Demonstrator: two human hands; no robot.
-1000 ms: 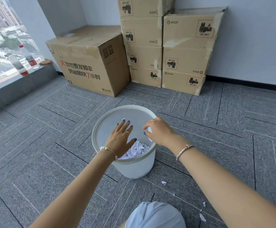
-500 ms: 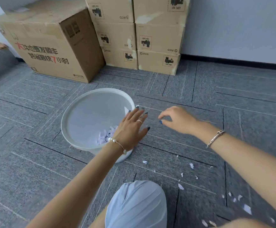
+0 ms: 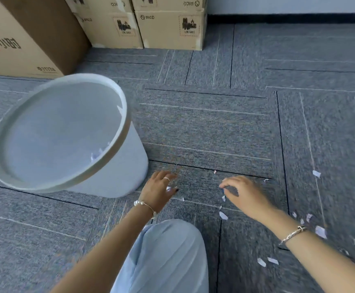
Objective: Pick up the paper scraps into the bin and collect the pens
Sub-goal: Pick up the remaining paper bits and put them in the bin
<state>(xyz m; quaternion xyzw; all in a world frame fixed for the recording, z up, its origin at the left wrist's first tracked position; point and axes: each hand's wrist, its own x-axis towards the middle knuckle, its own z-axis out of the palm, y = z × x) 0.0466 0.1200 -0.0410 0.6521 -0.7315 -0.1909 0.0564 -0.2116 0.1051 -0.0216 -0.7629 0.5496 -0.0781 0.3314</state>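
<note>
The white round bin (image 3: 120,176) stands on the grey carpet at the left, with white paper scraps (image 3: 97,155) showing inside it. More paper scraps lie loose on the carpet, one (image 3: 223,215) between my hands and several (image 3: 320,231) at the right. My left hand (image 3: 158,192) is low over the carpet just right of the bin, fingers spread over a small scrap (image 3: 168,188). My right hand (image 3: 243,194) reaches down with bent fingers, its tips just above another scrap (image 3: 223,198). Neither hand visibly holds anything. No pens are in view.
Stacked cardboard boxes (image 3: 172,28) stand against the far wall, and a large cardboard box (image 3: 24,45) sits behind the bin at the left. My knee in light blue trousers (image 3: 166,256) is at the bottom centre. Grey carpet tiles (image 3: 214,127) stretch ahead.
Both hands left the bin's opening and dropped to the carpet on its right. The view swung right and down, so the bin now sits at the left and more scraps show.
</note>
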